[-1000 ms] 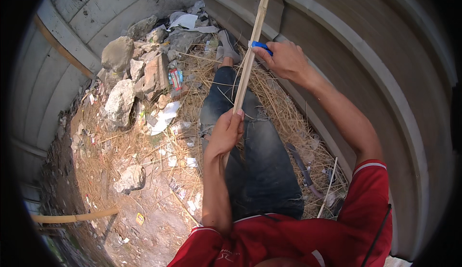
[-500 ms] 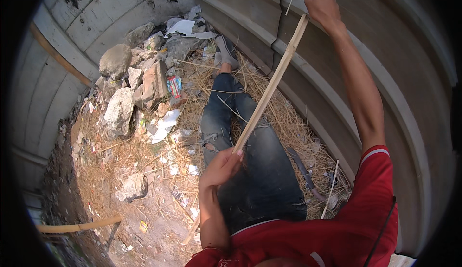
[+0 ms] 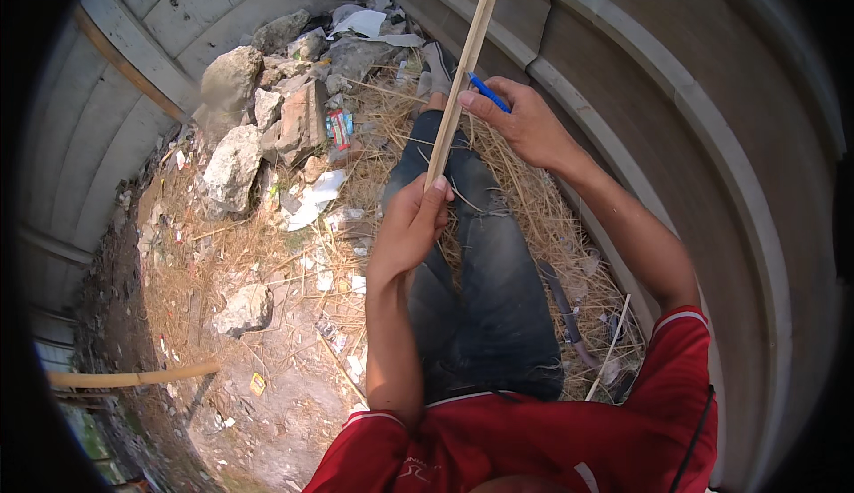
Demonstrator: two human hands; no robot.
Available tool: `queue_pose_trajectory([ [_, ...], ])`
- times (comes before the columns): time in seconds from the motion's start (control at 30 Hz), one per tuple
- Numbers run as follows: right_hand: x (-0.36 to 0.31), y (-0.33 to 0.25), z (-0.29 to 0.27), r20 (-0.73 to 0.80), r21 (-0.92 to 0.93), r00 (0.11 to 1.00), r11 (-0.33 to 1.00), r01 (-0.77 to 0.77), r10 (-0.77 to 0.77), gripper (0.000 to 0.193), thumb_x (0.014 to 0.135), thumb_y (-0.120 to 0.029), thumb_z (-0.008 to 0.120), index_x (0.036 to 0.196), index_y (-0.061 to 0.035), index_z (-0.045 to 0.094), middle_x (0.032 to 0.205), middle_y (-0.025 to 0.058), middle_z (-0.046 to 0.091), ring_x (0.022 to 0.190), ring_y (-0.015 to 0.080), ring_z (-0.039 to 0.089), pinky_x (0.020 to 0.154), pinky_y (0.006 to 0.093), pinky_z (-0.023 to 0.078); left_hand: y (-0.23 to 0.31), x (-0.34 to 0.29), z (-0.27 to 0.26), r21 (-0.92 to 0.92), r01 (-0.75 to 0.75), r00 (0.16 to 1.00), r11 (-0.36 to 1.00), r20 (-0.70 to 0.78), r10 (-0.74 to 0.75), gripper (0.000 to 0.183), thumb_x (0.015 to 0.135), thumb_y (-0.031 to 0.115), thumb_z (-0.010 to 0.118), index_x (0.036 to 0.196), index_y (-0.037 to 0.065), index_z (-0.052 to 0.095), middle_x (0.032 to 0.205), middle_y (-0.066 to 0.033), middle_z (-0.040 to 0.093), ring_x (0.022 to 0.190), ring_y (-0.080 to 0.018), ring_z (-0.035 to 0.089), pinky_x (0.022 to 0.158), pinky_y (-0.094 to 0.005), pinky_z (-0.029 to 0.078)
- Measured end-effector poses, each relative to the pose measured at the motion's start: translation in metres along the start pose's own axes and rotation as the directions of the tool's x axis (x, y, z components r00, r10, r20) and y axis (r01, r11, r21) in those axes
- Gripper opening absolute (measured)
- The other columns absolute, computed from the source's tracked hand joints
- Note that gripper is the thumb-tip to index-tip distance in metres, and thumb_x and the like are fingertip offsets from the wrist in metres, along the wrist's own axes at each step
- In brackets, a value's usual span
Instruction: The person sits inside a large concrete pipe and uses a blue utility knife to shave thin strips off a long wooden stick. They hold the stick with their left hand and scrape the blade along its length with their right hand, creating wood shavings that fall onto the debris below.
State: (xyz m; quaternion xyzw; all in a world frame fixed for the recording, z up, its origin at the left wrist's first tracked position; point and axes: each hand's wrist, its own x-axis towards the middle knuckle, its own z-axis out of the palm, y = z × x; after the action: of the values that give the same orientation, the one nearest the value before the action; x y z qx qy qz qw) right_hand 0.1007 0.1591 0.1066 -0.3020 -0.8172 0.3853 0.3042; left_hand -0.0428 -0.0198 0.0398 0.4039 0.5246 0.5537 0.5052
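A long, pale, flat strip of wood or bamboo (image 3: 455,106) slants up over my legs and runs out of the top of the view. My left hand (image 3: 414,222) is closed around it, thumb on top; the strip below this hand is hidden. Just above on the right, my right hand (image 3: 525,124) grips a slim blue-handled tool (image 3: 488,93). Its thumb and the tool's front end are right by the strip's edge; whether they press on it I cannot tell. No blade is clearly visible on the tool.
My outstretched legs (image 3: 503,297) in torn jeans lie on dry straw (image 3: 587,253). Rubble rocks (image 3: 236,168) and litter are at the left. Corrugated sheet (image 3: 676,93) rises close on the right, and a panelled wall (image 3: 231,22) stands at the back. A curved dark stick (image 3: 562,306) lies beside my thigh.
My right hand has come down from the top right with the blue-handled tool to the strip's middle. My left hand and the strip have moved up, tilting the strip more upright.
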Motion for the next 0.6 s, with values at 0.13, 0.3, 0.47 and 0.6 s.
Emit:
queue_pose_trajectory([
  [0.13,0.016,0.020,0.018,0.017,0.170,0.998,0.984,0.053,-0.057,0.043,0.102,-0.044,0.067,0.087,-0.0034,0.068,0.067,-0.0065,0.049,0.061,0.0071,0.044,0.055,0.0295,0.035,0.001,-0.006,0.016,0.051,-0.059,0.998,0.997,0.003,0.059,0.033,0.112,0.036,0.046,0.116,0.005,0.059,0.069,0.0030,0.048,0.055,-0.0063,0.044,0.050,-0.0230,0.035],
  [0.3,0.053,0.008,-0.040,-0.106,0.368,0.994,0.930,0.003,0.039,0.055,0.096,-0.054,0.070,0.079,-0.0021,0.065,0.060,-0.0002,0.053,0.059,0.0123,0.053,0.057,0.0326,0.043,-0.010,-0.023,0.012,0.134,-0.060,0.998,0.989,-0.011,0.062,0.031,0.112,0.032,0.049,0.122,0.005,0.059,0.073,0.0034,0.052,0.059,-0.0054,0.046,0.053,-0.0221,0.036],
  [0.47,0.031,-0.007,-0.033,-0.120,-0.149,0.987,0.985,0.088,-0.107,0.061,0.101,-0.058,0.058,0.086,0.0002,0.070,0.062,0.0087,0.062,0.061,0.0234,0.063,0.061,0.0402,0.048,-0.016,-0.015,0.010,0.076,-0.047,0.995,0.996,-0.088,0.053,0.028,0.112,0.031,0.049,0.115,0.005,0.058,0.070,0.0052,0.050,0.058,-0.0025,0.042,0.052,-0.0202,0.033],
  [0.6,-0.014,-0.009,-0.008,0.114,-0.332,0.980,0.924,0.191,-0.161,0.062,0.103,-0.056,0.053,0.091,0.0008,0.073,0.069,0.0201,0.068,0.071,0.0397,0.070,0.067,0.0516,0.053,-0.010,-0.010,0.008,-0.022,-0.050,0.988,0.999,-0.145,0.046,0.030,0.113,0.032,0.046,0.110,0.006,0.058,0.068,0.0059,0.047,0.055,-0.0021,0.039,0.049,-0.0200,0.030],
])
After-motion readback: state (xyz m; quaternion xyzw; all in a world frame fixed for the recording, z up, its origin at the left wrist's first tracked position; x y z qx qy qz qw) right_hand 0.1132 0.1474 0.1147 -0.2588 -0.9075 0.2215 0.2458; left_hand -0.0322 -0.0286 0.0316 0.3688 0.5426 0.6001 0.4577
